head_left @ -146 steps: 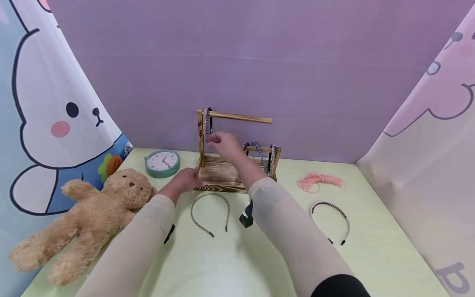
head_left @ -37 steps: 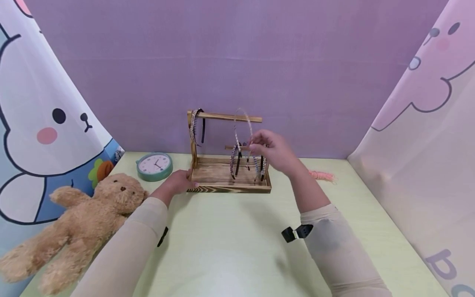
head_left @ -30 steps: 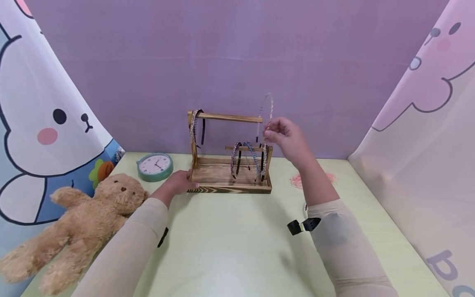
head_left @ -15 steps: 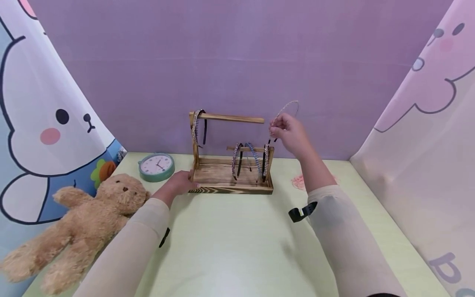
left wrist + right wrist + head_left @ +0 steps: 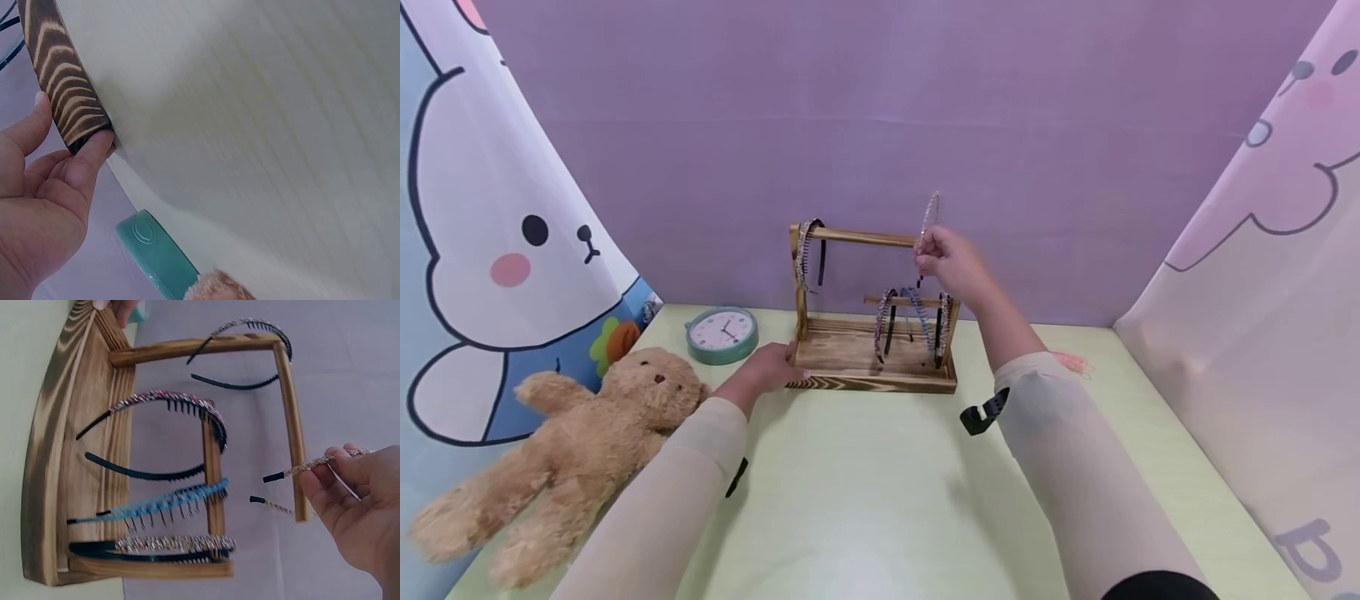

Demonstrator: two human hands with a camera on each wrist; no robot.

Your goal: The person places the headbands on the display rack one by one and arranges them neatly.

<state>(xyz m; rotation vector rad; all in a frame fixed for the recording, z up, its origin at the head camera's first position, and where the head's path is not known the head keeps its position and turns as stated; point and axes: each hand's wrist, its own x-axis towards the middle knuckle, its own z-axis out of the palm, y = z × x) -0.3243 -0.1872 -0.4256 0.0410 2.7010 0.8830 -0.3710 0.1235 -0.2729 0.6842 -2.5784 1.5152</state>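
My right hand (image 5: 953,260) pinches a thin beaded headband (image 5: 930,215) at the free end of the upper bar of a wooden headband stand (image 5: 880,385). In the right wrist view the held headband (image 5: 309,464) has one dark tip in front of the bar and the other behind it; contact is unclear. My left hand (image 5: 766,369) grips the stand's front left corner, thumb and fingers around the wood. A glittery headband (image 5: 805,254) hangs on the upper bar's left end. From the lower bar hang a pink-glitter headband (image 5: 165,397), a blue one (image 5: 169,503) and a silvery one (image 5: 181,542).
Left of the stand lies a green-rimmed clock (image 5: 722,333). A brown teddy bear (image 5: 595,442) lies along the table's left side. Pink cord (image 5: 1071,362) shows partly behind my right arm. A purple backdrop (image 5: 880,150) stands behind the stand.
The beaded headband, earlier lying before the stand, is now in my right hand. Over the last half second that hand moved left to the upper bar's end. My left hand stays on the corner.
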